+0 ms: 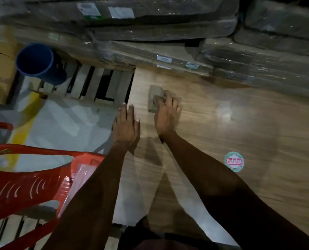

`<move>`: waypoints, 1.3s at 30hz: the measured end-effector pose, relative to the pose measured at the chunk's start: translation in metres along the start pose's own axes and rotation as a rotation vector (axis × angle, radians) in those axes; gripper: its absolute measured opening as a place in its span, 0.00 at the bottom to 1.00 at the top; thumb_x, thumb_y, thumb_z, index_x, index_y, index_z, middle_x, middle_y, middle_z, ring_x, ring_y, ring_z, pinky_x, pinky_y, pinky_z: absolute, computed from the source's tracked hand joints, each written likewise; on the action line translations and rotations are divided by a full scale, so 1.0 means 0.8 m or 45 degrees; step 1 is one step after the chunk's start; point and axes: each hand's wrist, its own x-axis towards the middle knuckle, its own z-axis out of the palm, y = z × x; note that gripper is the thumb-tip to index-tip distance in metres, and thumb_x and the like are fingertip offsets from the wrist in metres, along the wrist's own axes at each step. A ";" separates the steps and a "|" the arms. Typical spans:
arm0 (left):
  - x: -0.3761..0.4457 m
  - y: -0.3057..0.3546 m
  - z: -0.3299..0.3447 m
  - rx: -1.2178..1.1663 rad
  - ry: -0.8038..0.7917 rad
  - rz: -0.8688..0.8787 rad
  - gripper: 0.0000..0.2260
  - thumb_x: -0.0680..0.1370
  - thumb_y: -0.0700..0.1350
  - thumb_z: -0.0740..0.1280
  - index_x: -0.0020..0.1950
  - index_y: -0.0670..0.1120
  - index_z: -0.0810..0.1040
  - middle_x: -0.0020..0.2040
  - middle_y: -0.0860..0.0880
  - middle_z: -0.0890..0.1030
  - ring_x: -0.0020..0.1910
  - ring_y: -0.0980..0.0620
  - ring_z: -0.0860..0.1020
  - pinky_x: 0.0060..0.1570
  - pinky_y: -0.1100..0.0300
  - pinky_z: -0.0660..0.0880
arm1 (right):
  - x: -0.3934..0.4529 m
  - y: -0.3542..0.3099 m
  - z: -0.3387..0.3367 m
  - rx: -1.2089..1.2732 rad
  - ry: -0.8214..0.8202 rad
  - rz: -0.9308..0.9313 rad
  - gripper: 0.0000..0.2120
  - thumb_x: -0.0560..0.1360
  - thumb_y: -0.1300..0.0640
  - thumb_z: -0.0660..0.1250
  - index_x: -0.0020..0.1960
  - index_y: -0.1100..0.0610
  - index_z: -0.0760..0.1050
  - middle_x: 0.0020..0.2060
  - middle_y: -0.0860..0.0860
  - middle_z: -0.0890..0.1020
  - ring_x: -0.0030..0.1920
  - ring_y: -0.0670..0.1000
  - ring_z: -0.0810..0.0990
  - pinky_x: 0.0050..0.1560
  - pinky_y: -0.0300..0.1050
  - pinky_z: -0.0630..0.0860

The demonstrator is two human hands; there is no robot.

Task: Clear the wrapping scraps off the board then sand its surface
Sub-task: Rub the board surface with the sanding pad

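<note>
Nearest, at the bottom edge: dark clothing, cut off and too dim to make out. Two bare forearms reaching forward over a wood-grain board (pixel 213 123) that fills the right and centre.

On the left, a red plastic chair (pixel 23 177) with slotted back, partly cut by the frame edge; pale flat sheets (pixel 81 175) lying on its seat, nature unclear.

On the board, right of the right forearm, a round sticker (pixel 234 161) with green rim and a red band reading "Patelsa"; smaller lettering around it unreadable.

Further out, left hand (pixel 126 126) flat on the board's left edge, fingers straight and together, holding nothing. Just beside it, apart from it, right hand (pixel 165 114) curled over a grey-brown sanding block (pixel 154 98), fingertips draped on its near half, block lying flat on the board. Motion blur over the board's grain; a pale glare spot to the right.

Left of the board, pale floor with a yellow stripe (pixel 23 127), then a slatted wooden pallet (pixel 96 87) with dark gaps. Upon its far corner, a blue bucket (pixel 36 60), tilted toward the camera, inside too dark to read.

Farthest, stacked flat packages (pixel 150 24) in clear film, bearing white labels (pixel 164 59) with green marks, print too blurred to read. Upper right corner lost in darkness.
</note>
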 end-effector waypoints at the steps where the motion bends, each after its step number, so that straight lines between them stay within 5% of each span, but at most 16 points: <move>1: 0.000 0.001 0.002 -0.006 -0.017 -0.014 0.28 0.86 0.52 0.53 0.84 0.44 0.52 0.83 0.39 0.54 0.80 0.37 0.58 0.75 0.39 0.62 | 0.004 -0.002 0.003 -0.032 0.007 0.001 0.24 0.75 0.63 0.65 0.69 0.48 0.77 0.75 0.51 0.70 0.69 0.60 0.69 0.61 0.57 0.68; 7: -0.008 0.006 0.004 -0.027 -0.002 -0.059 0.28 0.87 0.54 0.50 0.84 0.47 0.48 0.84 0.43 0.50 0.81 0.40 0.56 0.77 0.40 0.60 | 0.028 -0.019 0.015 0.082 -0.074 -0.118 0.31 0.76 0.66 0.63 0.76 0.49 0.70 0.77 0.46 0.69 0.74 0.56 0.65 0.65 0.56 0.64; 10: -0.008 0.008 0.002 -0.049 0.037 -0.044 0.27 0.87 0.54 0.51 0.84 0.47 0.50 0.84 0.43 0.51 0.82 0.41 0.55 0.78 0.41 0.59 | 0.037 -0.013 0.016 0.393 -0.093 -0.085 0.24 0.84 0.56 0.61 0.79 0.48 0.66 0.79 0.47 0.66 0.76 0.54 0.64 0.69 0.57 0.63; 16: 0.038 0.036 -0.005 0.011 0.103 0.108 0.29 0.85 0.55 0.54 0.83 0.46 0.55 0.84 0.40 0.51 0.82 0.38 0.51 0.78 0.41 0.54 | 0.009 0.068 0.005 0.466 0.382 0.302 0.18 0.83 0.55 0.63 0.72 0.54 0.72 0.71 0.54 0.74 0.71 0.56 0.70 0.69 0.58 0.68; 22: 0.115 0.086 -0.011 0.115 -0.042 0.338 0.30 0.85 0.58 0.45 0.84 0.46 0.51 0.84 0.40 0.51 0.83 0.41 0.48 0.80 0.44 0.46 | -0.032 0.120 -0.010 -0.098 0.063 0.249 0.23 0.84 0.48 0.58 0.77 0.53 0.68 0.79 0.51 0.67 0.78 0.55 0.64 0.69 0.55 0.67; 27: 0.138 0.087 -0.006 0.247 -0.154 0.402 0.34 0.82 0.61 0.37 0.84 0.47 0.51 0.84 0.41 0.52 0.84 0.42 0.48 0.81 0.42 0.45 | -0.034 0.115 -0.013 -0.137 0.028 0.270 0.25 0.83 0.47 0.57 0.77 0.54 0.66 0.79 0.52 0.65 0.79 0.56 0.62 0.68 0.56 0.66; 34: 0.191 0.085 -0.016 0.297 -0.067 0.299 0.31 0.85 0.57 0.44 0.84 0.42 0.50 0.84 0.38 0.52 0.83 0.38 0.49 0.80 0.39 0.48 | -0.032 0.115 -0.017 -0.116 -0.015 0.305 0.27 0.81 0.46 0.58 0.78 0.52 0.65 0.80 0.51 0.64 0.79 0.55 0.62 0.69 0.58 0.66; 39: 0.177 0.110 0.003 0.346 -0.163 0.736 0.29 0.85 0.57 0.46 0.84 0.44 0.54 0.84 0.41 0.55 0.83 0.41 0.50 0.81 0.40 0.47 | -0.032 0.113 -0.017 -0.121 -0.034 0.334 0.27 0.80 0.45 0.59 0.77 0.51 0.67 0.80 0.50 0.65 0.78 0.55 0.63 0.69 0.57 0.65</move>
